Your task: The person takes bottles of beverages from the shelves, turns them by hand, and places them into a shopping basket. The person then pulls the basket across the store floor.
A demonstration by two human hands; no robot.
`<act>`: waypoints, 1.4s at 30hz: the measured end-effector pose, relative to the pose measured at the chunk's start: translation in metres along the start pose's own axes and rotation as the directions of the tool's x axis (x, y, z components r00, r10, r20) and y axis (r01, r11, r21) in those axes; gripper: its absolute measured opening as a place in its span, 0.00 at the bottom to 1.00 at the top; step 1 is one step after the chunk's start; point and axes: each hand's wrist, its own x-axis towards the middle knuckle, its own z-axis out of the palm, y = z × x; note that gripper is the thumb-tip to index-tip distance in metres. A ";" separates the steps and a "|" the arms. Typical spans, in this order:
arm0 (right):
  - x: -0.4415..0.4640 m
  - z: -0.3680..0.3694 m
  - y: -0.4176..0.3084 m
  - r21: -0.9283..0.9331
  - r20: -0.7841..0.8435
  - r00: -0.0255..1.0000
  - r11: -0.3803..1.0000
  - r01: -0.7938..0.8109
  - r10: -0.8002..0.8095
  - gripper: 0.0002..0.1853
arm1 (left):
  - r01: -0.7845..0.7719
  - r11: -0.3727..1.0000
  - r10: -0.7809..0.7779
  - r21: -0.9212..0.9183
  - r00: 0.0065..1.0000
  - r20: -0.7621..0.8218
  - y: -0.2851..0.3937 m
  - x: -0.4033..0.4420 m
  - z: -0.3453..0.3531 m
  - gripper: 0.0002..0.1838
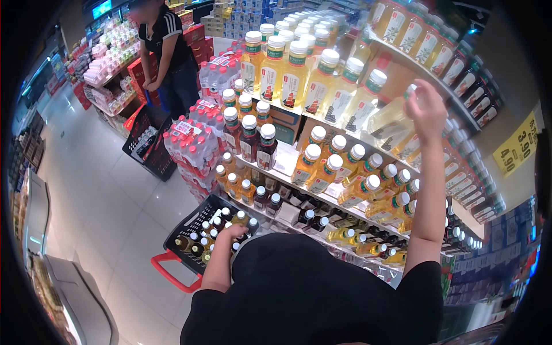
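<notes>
My right hand (427, 109) is raised at the upper shelf, fingers curled round the neck and white cap of a pale yellow juice bottle (388, 122). That bottle is tilted and a little blurred. Beside it stands a row of similar bottles with green neck bands (293, 77). Down at the left, my left hand (234, 232) reaches over a black shopping basket (183, 225) with a red handle. Its fingers are closed at the top of a dark bottle (252, 223) there, their tips partly hidden. Several white-capped bottles fill the basket.
Lower shelf tiers hold orange bottles (325, 172) and dark bottles (266, 150). Shrink-wrapped packs of red-capped bottles (192, 141) are stacked left of the shelf. Another person (164, 52) stands beyond, near a second black basket (148, 144). A yellow price sign (517, 144) hangs at right.
</notes>
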 end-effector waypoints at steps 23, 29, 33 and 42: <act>-0.020 0.005 -0.148 0.789 0.602 0.796 0.110 -0.605 0.061 0.24 | -0.126 0.011 0.977 -0.992 0.214 -0.017 0.329 -0.244 -0.031 0.57; -0.075 -0.004 -0.168 0.778 0.603 0.783 0.108 -0.619 0.150 0.40 | -0.004 -0.096 0.986 -0.995 0.133 -0.096 0.329 -0.231 -0.030 0.51; -0.097 -0.018 -0.181 0.798 0.552 0.793 0.116 -0.592 0.257 0.43 | -0.032 -0.042 0.990 -0.999 0.136 -0.046 0.329 -0.230 -0.025 0.51; -0.122 -0.051 -0.188 0.720 0.522 0.749 0.260 -0.643 0.407 0.44 | -0.191 0.091 0.955 -0.977 0.293 0.032 0.327 -0.246 0.006 0.59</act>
